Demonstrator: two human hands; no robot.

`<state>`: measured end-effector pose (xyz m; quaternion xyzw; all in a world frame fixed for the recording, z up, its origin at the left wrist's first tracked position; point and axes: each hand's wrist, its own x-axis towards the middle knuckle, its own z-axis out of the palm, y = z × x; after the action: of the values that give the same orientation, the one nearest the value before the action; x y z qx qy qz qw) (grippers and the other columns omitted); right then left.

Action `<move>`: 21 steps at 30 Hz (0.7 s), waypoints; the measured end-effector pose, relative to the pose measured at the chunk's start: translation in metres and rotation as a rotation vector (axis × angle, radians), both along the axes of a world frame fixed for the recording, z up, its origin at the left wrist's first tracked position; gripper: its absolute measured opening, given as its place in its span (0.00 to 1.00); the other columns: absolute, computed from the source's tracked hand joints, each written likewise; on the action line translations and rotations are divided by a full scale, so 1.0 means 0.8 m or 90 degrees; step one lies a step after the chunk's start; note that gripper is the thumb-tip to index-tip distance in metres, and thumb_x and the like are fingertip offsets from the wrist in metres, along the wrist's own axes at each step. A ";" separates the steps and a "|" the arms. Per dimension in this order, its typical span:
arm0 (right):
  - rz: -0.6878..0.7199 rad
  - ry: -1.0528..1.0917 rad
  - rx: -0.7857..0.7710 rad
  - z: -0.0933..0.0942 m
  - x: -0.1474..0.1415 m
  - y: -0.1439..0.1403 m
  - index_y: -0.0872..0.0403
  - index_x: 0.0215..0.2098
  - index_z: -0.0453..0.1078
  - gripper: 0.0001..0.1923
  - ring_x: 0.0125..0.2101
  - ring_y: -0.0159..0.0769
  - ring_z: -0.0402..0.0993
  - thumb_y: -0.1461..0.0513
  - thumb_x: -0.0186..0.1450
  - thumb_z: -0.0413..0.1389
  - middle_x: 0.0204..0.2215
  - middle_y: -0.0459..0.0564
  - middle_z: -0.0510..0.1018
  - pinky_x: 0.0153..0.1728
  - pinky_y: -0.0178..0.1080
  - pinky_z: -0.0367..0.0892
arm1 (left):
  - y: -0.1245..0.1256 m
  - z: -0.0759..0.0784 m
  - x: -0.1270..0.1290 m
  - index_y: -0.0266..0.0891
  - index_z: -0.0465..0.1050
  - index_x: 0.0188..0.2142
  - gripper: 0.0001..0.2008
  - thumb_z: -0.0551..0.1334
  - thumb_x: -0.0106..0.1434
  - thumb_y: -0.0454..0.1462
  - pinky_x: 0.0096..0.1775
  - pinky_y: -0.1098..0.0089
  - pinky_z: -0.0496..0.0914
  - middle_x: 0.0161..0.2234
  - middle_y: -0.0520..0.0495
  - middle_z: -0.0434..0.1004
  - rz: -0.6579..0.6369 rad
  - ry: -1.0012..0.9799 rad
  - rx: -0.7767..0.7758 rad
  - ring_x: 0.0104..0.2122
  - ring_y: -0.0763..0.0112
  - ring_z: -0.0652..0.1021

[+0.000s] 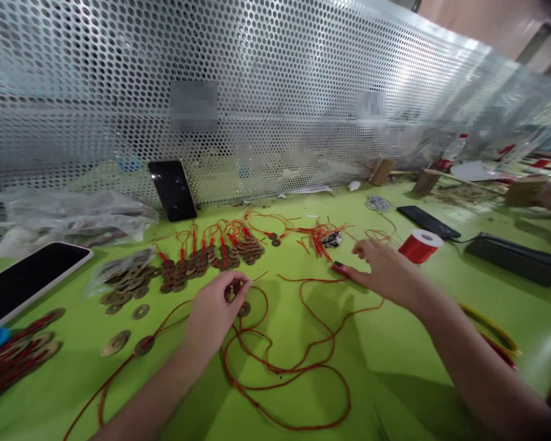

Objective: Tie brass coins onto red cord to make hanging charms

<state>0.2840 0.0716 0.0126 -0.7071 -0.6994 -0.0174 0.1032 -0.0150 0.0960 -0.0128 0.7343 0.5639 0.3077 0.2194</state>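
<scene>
My left hand (218, 306) is closed in a pinch on a red cord, and a short end of it sticks out past the fingertips. Just below those fingertips a round bronze coin with a hole (244, 309) sits by the cord. Loose loops of red cord (349, 398) spread over the green table between my hands. To the right, my right hand (386, 269) has its thumb and fingers apart. Its thumb is at a small red object with a dark end (340, 267), which looks like a lighter. Another coin (144, 346) is threaded on cord left of my left wrist.
Rows of coins with red knotted cords (211, 257) lie behind my left hand, near loose coins (131, 282). Cut cord pieces (319, 239) lie mid-table. A red spool (417, 246), a black phone (429, 222) and a dark case (517, 257) stand right. A perforated metal panel (275, 141) borders the back.
</scene>
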 end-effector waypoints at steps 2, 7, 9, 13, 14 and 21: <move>-0.042 -0.011 -0.030 -0.004 0.019 -0.004 0.59 0.39 0.67 0.23 0.37 0.46 0.71 0.48 0.60 0.52 0.37 0.58 0.74 0.36 0.42 0.62 | -0.001 0.000 0.001 0.40 0.72 0.31 0.11 0.56 0.58 0.43 0.26 0.70 0.64 0.25 0.51 0.75 0.004 0.003 0.010 0.23 0.68 0.73; 0.037 -0.016 -0.134 -0.012 0.026 0.001 0.56 0.32 0.68 0.11 0.33 0.42 0.71 0.56 0.62 0.50 0.32 0.55 0.74 0.30 0.38 0.58 | -0.002 0.001 0.002 0.40 0.71 0.31 0.11 0.56 0.58 0.44 0.28 0.70 0.66 0.27 0.50 0.76 -0.011 -0.013 0.015 0.25 0.68 0.74; 0.029 0.019 -0.120 -0.009 0.020 0.004 0.56 0.31 0.66 0.11 0.31 0.41 0.70 0.56 0.63 0.49 0.30 0.54 0.73 0.30 0.37 0.56 | -0.002 0.000 0.002 0.40 0.71 0.32 0.11 0.55 0.58 0.44 0.28 0.70 0.66 0.26 0.50 0.76 -0.011 -0.015 0.005 0.24 0.68 0.74; 0.048 0.298 -0.128 -0.003 0.003 0.006 0.54 0.29 0.62 0.14 0.28 0.36 0.67 0.56 0.66 0.41 0.26 0.51 0.72 0.30 0.37 0.57 | -0.002 -0.003 0.000 0.41 0.71 0.32 0.11 0.56 0.59 0.45 0.28 0.70 0.66 0.26 0.51 0.75 -0.004 -0.041 -0.014 0.24 0.69 0.74; 0.072 0.409 -0.143 -0.003 -0.003 0.006 0.54 0.29 0.61 0.14 0.27 0.35 0.67 0.57 0.66 0.40 0.26 0.50 0.72 0.30 0.37 0.58 | -0.002 -0.004 0.000 0.41 0.70 0.32 0.11 0.56 0.59 0.45 0.28 0.70 0.66 0.27 0.51 0.75 -0.005 -0.051 -0.021 0.25 0.69 0.74; 0.185 1.094 -0.278 -0.013 -0.077 -0.008 0.55 0.28 0.61 0.07 0.20 0.26 0.59 0.59 0.60 0.49 0.19 0.42 0.65 0.23 0.31 0.55 | -0.015 0.005 0.012 0.43 0.68 0.35 0.07 0.57 0.59 0.42 0.25 0.73 0.62 0.25 0.55 0.70 0.038 -0.123 -0.010 0.22 0.73 0.70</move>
<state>0.2224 0.0653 0.0019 -0.3842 -0.4511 0.6645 0.4553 -0.0055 0.0841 -0.0087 0.6822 0.5645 0.3791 0.2690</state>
